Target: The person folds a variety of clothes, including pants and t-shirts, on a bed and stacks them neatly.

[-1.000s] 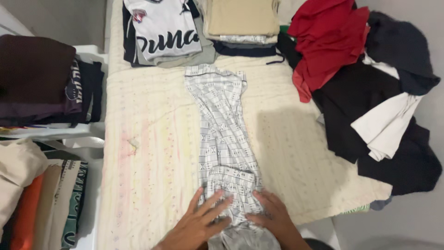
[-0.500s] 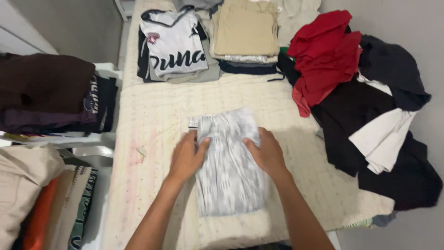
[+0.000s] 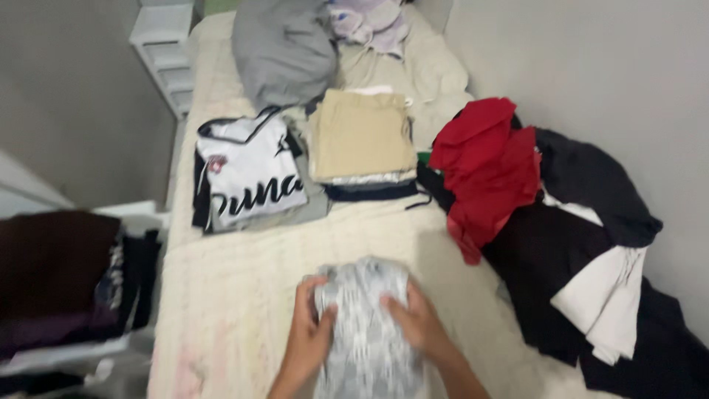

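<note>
From the head view, the left hand (image 3: 312,334) and right hand (image 3: 416,320) each grip a side of the folded grey patterned garment (image 3: 367,325) between them, on the cream bedspread (image 3: 236,295). Beyond the hands lie folded stacks (image 3: 295,174); right of them, loose red and black clothes (image 3: 532,214).

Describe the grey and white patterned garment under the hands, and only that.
The patterned garment is soft-looking cloth, white to pale grey with a fine darker print that motion blur smears. It is folded into a compact, roughly upright rectangle, its lower end running off the bottom of the view. It lies on the cream quilted bedspread, near the front edge, apart from the folded stacks further back. The left hand grips its left side and the right hand presses on its right side.
</note>
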